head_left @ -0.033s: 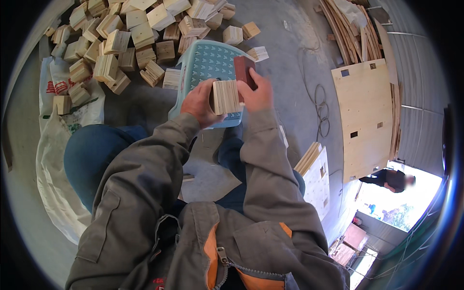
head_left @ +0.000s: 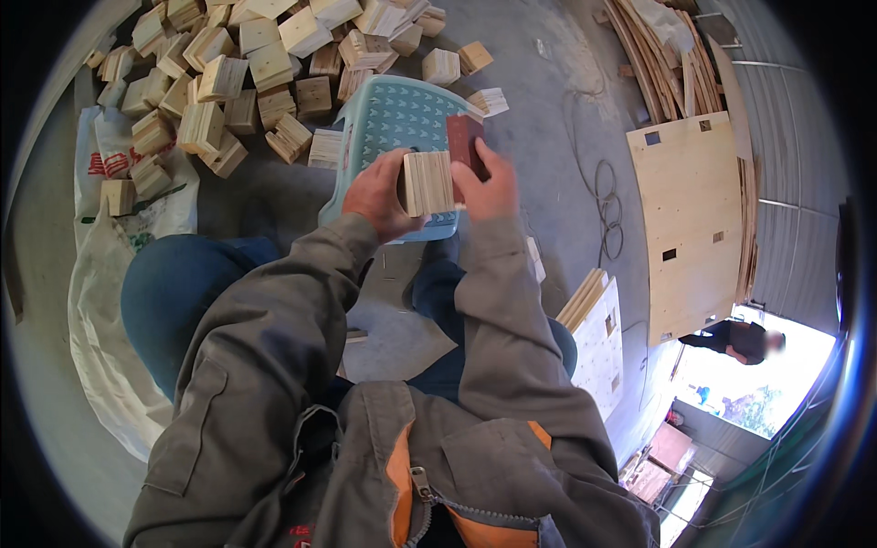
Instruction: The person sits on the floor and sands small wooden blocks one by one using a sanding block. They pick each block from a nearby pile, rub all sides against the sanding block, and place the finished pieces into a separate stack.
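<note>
The left hand [head_left: 376, 192] grips the layered wooden block [head_left: 428, 184] above the blue stool [head_left: 388, 105], the right hand [head_left: 490, 184] a reddish-brown slab [head_left: 463, 140] beside that block, probably best worked flat with even pressure.

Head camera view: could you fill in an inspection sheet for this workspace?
Surface: pale-blue plastic stool with a textured top, on a grey floor.
Job's things: squarish layered-plywood block and flat reddish-brown block, both held; whether they touch is unclear.
Clutter: pile of pale wooden blocks; white sack with red print, at left.
Hands: left hand grips the plywood block; right hand grips the reddish-brown one.
Cables: thin dark looped cord, right of the stool.
Surroundings: large pale plywood panel with cut-outs; dark-clothed person near a bright opening.
</note>
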